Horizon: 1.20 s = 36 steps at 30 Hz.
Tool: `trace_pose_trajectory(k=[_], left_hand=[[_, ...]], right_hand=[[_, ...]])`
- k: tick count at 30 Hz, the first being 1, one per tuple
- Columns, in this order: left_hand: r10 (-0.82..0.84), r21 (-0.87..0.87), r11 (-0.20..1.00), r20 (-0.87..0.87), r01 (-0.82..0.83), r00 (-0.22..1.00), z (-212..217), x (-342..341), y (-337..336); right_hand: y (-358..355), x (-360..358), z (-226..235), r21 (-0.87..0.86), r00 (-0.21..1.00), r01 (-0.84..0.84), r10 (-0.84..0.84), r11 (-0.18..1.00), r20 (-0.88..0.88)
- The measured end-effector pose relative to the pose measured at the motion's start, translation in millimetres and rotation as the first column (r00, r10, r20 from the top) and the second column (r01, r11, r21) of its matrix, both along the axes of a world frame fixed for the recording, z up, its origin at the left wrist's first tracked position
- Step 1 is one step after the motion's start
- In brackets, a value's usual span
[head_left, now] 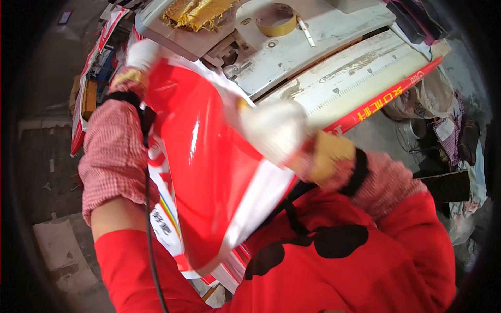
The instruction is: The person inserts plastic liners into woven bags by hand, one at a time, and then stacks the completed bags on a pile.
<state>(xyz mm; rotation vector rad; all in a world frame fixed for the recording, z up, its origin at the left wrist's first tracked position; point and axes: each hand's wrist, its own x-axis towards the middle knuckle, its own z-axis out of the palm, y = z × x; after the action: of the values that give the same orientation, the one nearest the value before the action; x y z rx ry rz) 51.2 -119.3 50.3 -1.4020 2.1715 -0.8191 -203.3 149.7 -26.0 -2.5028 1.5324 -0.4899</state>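
A large red and white printed plastic sack (pixel 195 141) hangs slanted in front of my body, its glossy red face up. My left hand (pixel 142 56), in a white glove, is closed at the sack's upper left corner; motion smears its fingers. My right hand (pixel 274 128), also white-gloved and blurred, is closed on the sack's right edge. Both my forearms wear red checked sleeve covers with dark wrist bands. Just beyond the sack stands a pale grey machine (pixel 271 49), probably a sewing machine.
On the machine lie a tape roll (pixel 275 20), a thin white stick (pixel 306 31) and a frayed yellow pad (pixel 198 13). A worn white table edge (pixel 355 73) carries ruler marks, with a red printed strip (pixel 386 96) along its front. More sacks (pixel 96 73) stand at left; clutter fills the right.
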Motion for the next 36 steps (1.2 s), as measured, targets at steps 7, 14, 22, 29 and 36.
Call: trace_pose_trajectory(k=[7, 14, 22, 29, 36], left_hand=[[-0.299, -0.202, 0.945, -0.214, 0.257, 0.93, 62, -19, 10], [-0.384, 0.22, 0.863, -0.296, 0.454, 0.875, 76, -147, 198], [-0.124, 0.894, 0.267, -0.339, 0.36, 0.933, 67, -207, 250], [0.354, 0.98, 0.133, 0.089, -0.145, 0.931, 132, -186, 266], [-0.465, 0.903, 0.36, 0.391, -0.234, 0.794, 88, -206, 379]], right_hand=[[-78, 40, 3, -0.004, 0.986, 0.086, -0.086, 0.996, -0.144], [-100, -27, 40, 0.423, 0.902, -0.42, 0.422, 0.803, 0.092], [-132, -20, -8, 0.037, 0.722, -0.68, 0.677, 0.732, -0.138], [-143, -9, -27, 0.432, 0.849, -0.512, 0.515, 0.742, 0.121], [-49, -17, -36, 0.018, 0.871, -0.373, 0.343, 0.928, 0.352]])
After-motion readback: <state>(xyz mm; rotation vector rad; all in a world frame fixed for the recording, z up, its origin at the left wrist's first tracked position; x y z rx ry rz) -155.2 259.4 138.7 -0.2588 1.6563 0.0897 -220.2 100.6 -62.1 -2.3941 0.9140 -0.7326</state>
